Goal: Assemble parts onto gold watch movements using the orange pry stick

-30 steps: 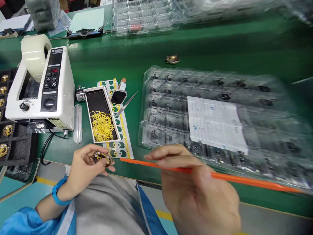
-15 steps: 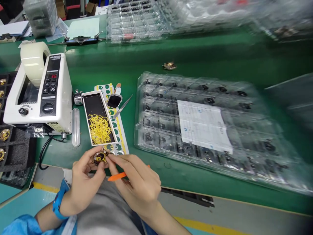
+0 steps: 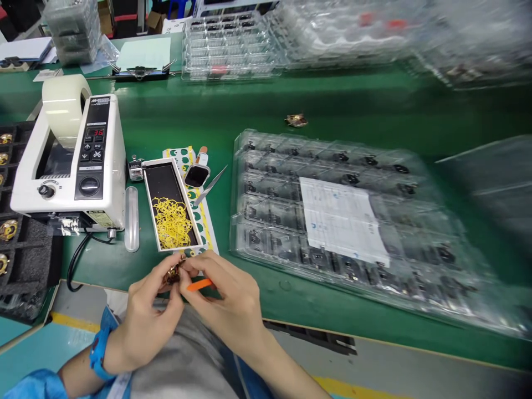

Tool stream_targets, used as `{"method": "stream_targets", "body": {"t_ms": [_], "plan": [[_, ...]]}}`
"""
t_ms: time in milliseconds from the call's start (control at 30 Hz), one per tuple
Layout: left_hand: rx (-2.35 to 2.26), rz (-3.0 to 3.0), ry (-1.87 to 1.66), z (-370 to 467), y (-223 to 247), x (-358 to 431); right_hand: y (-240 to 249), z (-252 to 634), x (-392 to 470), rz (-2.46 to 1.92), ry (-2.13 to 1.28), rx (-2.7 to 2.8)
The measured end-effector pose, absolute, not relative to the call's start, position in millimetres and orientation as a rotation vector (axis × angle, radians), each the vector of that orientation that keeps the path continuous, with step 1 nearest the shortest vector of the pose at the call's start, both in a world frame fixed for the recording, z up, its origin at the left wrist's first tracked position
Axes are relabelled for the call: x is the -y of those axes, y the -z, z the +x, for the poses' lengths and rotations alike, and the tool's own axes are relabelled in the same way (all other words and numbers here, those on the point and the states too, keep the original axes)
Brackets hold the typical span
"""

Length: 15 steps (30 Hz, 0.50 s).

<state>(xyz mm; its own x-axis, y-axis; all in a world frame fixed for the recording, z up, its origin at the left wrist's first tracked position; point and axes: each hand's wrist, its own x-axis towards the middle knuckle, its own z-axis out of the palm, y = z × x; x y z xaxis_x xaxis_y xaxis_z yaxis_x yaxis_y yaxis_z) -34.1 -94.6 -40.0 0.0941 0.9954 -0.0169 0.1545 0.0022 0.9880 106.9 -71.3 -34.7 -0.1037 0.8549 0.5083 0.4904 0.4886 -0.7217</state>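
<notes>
The counter (image 3: 174, 119) wears a matt green mat. The tape dispenser (image 3: 70, 166) is glossy white plastic; the tweezers (image 3: 210, 185) are bright metal. Clear, shiny plastic forms the blister tray (image 3: 332, 221), topped by a matt paper sheet (image 3: 343, 221). The small part (image 3: 172, 273) looks brassy.

A single head-worn camera looks forward and steeply down over the near edge of the green work table (image 3: 166, 116). Nearest the lens, low in the frame, sit the left hand (image 3: 147, 310) and right hand (image 3: 226, 302); the far clear plastic trays (image 3: 233, 41) along the top edge blur.
</notes>
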Motion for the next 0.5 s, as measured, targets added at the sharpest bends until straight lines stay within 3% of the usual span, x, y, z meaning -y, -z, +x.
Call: {"method": "stream_targets", "body": {"t_ms": [200,333,500], "plan": [[-1.236,1.179,-1.128,-33.2,36.4,86.2,15.8,115.4,68.3,-1.031,-0.917,1.631],[-1.227,1.044,-1.186,-40.5,37.3,84.0,7.9,131.3,43.8,-1.234,-1.064,1.433],[-1.219,0.963,-1.242,-54.4,36.7,85.6,17.8,136.4,24.5,-1.344,-1.234,1.588]]}}
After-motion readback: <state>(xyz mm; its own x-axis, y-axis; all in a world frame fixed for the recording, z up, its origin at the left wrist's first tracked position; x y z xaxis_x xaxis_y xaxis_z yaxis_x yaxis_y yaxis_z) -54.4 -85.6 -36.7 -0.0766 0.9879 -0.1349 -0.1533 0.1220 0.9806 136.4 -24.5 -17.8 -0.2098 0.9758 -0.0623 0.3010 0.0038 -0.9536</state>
